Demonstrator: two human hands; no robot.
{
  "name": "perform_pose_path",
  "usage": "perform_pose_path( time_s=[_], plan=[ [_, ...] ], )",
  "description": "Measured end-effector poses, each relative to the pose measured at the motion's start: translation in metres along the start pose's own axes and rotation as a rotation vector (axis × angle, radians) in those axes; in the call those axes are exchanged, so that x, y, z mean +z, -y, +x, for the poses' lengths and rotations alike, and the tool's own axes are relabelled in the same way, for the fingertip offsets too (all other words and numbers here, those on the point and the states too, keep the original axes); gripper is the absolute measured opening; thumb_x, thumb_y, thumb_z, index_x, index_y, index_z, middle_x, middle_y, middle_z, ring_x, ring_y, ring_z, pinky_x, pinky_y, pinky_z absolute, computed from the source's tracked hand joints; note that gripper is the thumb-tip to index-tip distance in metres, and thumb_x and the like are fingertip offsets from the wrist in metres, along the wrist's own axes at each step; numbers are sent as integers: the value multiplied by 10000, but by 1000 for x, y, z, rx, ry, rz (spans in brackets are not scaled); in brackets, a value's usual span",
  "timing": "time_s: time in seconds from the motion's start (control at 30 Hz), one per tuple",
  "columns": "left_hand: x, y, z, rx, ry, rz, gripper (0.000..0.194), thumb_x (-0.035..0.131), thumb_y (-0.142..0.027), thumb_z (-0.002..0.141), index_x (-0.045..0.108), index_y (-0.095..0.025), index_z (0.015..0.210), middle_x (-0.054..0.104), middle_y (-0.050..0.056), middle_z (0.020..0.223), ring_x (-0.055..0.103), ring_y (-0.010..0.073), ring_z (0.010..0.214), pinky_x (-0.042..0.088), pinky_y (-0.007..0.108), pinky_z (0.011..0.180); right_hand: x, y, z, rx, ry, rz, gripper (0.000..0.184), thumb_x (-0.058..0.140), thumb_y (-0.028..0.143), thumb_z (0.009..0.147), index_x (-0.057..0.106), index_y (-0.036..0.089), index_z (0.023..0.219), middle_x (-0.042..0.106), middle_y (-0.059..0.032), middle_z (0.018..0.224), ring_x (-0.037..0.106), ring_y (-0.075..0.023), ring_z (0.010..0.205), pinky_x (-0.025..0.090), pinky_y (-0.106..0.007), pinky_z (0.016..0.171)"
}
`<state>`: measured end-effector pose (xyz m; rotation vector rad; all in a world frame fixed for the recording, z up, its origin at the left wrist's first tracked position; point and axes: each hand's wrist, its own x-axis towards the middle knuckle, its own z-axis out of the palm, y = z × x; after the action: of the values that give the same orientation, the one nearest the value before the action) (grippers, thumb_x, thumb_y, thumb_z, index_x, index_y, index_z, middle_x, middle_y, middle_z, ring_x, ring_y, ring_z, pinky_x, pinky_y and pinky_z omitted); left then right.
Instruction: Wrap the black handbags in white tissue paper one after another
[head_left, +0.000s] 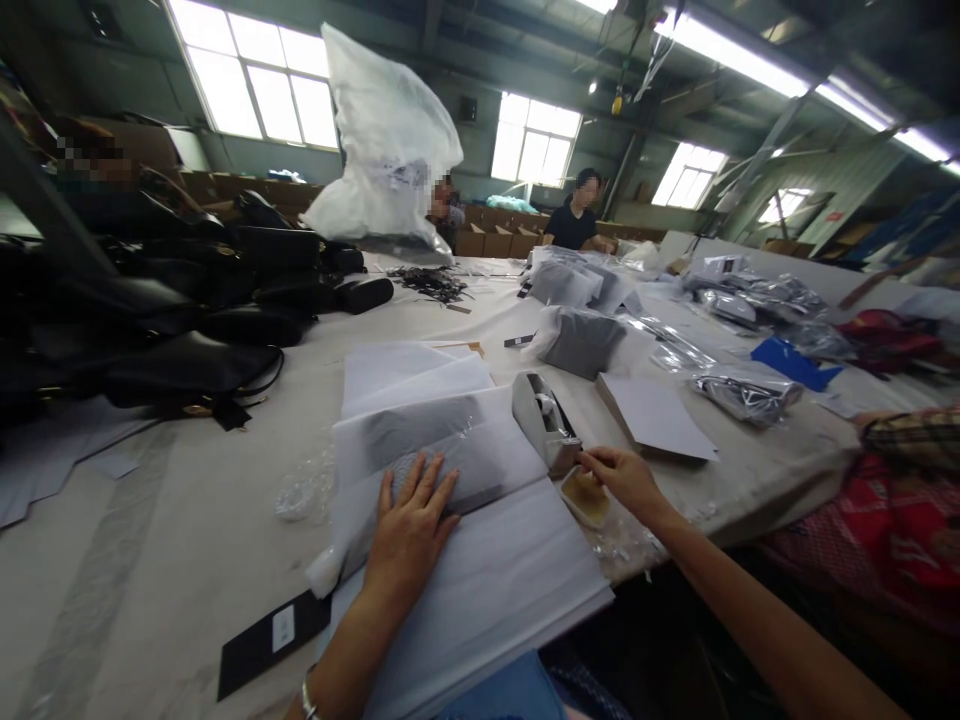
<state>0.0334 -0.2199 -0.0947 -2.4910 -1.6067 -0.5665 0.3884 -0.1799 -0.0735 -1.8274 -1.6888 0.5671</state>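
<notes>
By table edge (776, 490), right fingers (595, 463) at dispenser (531, 418)

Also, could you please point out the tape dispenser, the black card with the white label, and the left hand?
Tape dispenser (537, 428): head view, on its side wall.
Black card (257, 652): head view, on its bare dark face.
Left hand (411, 524): head view, on its back.
</notes>
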Motion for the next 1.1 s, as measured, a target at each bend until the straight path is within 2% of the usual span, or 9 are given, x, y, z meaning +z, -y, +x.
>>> perform_pose_path(
  time_s=[0.13, 0.2, 0.27, 0.37, 0.5, 0.67, 0.83, 0.97, 1.1],
  plan=[
    [1, 1, 0, 4, -5, -32, 517, 573, -321, 925, 457, -273, 1427, 376, 58, 1547, 299, 317, 1446, 259, 646, 1135, -13, -13, -3, -145, -62, -179, 314, 530, 417, 887, 755, 200, 864, 739, -65, 830, 681, -225, 739, 502, -323, 698],
    [0, 3, 1, 7, -11, -71, 542, 570, -349, 928, 428, -270, 1445, 387, 64, 1541, 302, 316, 1445, 258, 646, 1135, -24, -16, -8, -333, -110, -378, 285, 496, 316, 926, 744, 190, 991, 736, -91, 935, 685, -245, 862, 511, -338, 764],
    [-3, 6, 2, -7, -19, -125, 565, 542, -369, 944, 378, -262, 1474, 397, 78, 1534, 325, 307, 1436, 277, 636, 1131, -35, -12, -11, -548, -137, -585, 291, 462, 208, 947, 715, 177, 1087, 729, -99, 970, 680, -237, 888, 518, -331, 773],
    [-6, 15, 4, -48, -37, -223, 525, 467, -320, 978, 354, -251, 1486, 411, 94, 1527, 399, 276, 1399, 324, 593, 1126, -49, 6, -11, -808, -122, -727, 312, 443, 96, 945, 691, 170, 1120, 728, -86, 994, 667, -207, 868, 516, -308, 781],
    [-9, 32, 8, -129, -85, -354, 484, 408, -216, 975, 412, -233, 1459, 433, 80, 1518, 414, 229, 1392, 371, 474, 1137, -46, 48, 0, -1062, -12, -654, 262, 477, 112, 960, 669, 175, 1128, 723, -67, 1003, 652, -170, 874, 496, -267, 775],
    [-9, 53, 9, -245, -139, -506, 516, 446, -207, 955, 398, -196, 1469, 475, 95, 1487, 434, 214, 1378, 365, 424, 1150, -5, 117, 23, -1216, 175, -489, 189, 517, 269, 975, 693, 202, 977, 690, -35, 814, 622, -143, 750, 422, -248, 669],
    [-6, 62, 7, -282, -200, -639, 598, 504, -211, 934, 324, -214, 1504, 469, 98, 1491, 453, 217, 1362, 386, 428, 1136, 56, 192, 55, -1287, 426, -476, 317, 529, 394, 959, 681, 204, 756, 657, -15, 699, 580, -124, 641, 319, -259, 569],
    [-3, 63, 6, -304, -210, -724, 635, 519, -197, 923, 292, -240, 1515, 459, 93, 1499, 461, 221, 1356, 430, 422, 1101, 98, 234, 78, -1284, 618, -660, 263, 601, 409, 899, 711, 215, 758, 715, -24, 748, 604, -141, 648, 269, -256, 529],
    [-5, 63, 6, -320, -207, -776, 655, 527, -185, 912, 285, -260, 1516, 467, 93, 1493, 462, 229, 1355, 440, 435, 1092, 118, 257, 83, -1256, 652, -894, 238, 648, 450, 846, 761, 241, 838, 734, -48, 738, 653, -197, 683, 311, -259, 537]
  ],
)
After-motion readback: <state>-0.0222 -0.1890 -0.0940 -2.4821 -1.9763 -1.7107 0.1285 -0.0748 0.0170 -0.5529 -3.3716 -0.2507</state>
